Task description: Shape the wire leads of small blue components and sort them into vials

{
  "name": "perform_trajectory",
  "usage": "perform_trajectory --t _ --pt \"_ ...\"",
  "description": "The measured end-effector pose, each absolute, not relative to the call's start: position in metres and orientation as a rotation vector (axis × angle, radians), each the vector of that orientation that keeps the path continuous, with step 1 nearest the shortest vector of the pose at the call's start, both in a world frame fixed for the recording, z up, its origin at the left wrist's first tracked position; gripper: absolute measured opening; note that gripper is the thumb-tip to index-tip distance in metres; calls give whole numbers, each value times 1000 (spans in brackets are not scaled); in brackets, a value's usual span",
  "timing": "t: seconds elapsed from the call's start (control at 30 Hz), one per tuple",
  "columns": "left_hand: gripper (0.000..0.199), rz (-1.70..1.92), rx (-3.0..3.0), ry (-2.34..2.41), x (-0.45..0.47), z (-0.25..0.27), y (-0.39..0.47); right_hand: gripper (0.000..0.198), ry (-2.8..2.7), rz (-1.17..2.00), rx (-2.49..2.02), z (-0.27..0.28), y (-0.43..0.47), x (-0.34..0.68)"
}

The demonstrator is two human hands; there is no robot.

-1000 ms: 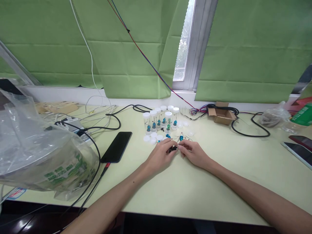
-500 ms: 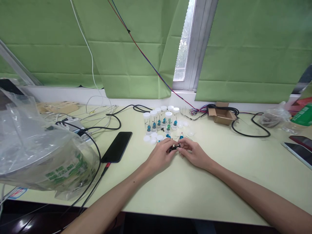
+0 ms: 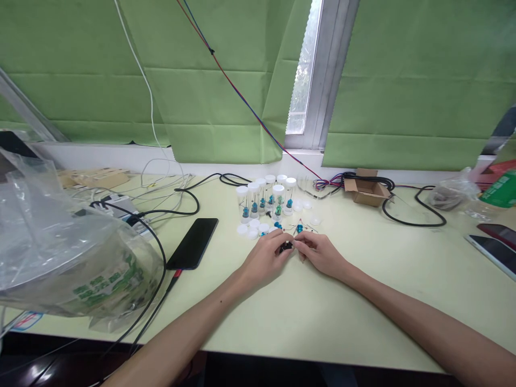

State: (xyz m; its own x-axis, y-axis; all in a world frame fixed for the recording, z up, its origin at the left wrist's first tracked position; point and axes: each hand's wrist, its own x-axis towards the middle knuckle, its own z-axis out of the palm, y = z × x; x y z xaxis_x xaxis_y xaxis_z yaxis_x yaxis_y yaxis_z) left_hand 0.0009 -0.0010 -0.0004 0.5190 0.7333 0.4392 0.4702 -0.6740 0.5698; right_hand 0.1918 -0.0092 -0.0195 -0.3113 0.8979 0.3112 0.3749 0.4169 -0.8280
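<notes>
My left hand (image 3: 269, 251) has its fingers closed round a small black part (image 3: 286, 246), mostly hidden by the fingers. Close against it on the right, my right hand (image 3: 320, 251) pinches with thumb and forefinger at the part's edge; whether something tiny is between those fingertips I cannot make out. Just beyond the hands lies a blue piece with thin wire-like legs (image 3: 299, 228), and another blue piece (image 3: 278, 225) is to its left. Behind them stand several clear tubes with white caps (image 3: 278, 200), with blue or green pieces inside. Loose white caps (image 3: 253, 234) lie left of the fingers.
A black phone (image 3: 193, 243) on a cable lies to the left, beside a large plastic bag (image 3: 80, 258). An open cardboard box (image 3: 366, 192) and black cables (image 3: 419, 223) are at the back right. Two more devices (image 3: 494, 255) lie at the right edge.
My right fingertips have shifted slightly at the black part, and less of the part shows between the hands. The rest stays in place.
</notes>
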Motion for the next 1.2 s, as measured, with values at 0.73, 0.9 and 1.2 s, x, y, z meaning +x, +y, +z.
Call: perform_trajectory --t 0.73,0.9,1.2 --pt "14 932 2373 988 0 0 0 24 -1855 887 -1051 -19 -9 192" --pt "13 930 2361 998 1 2 -1 27 -1864 858 -1069 -18 -10 191" --pt "17 973 2344 984 0 -1 2 19 -1863 877 -979 -20 -10 193"
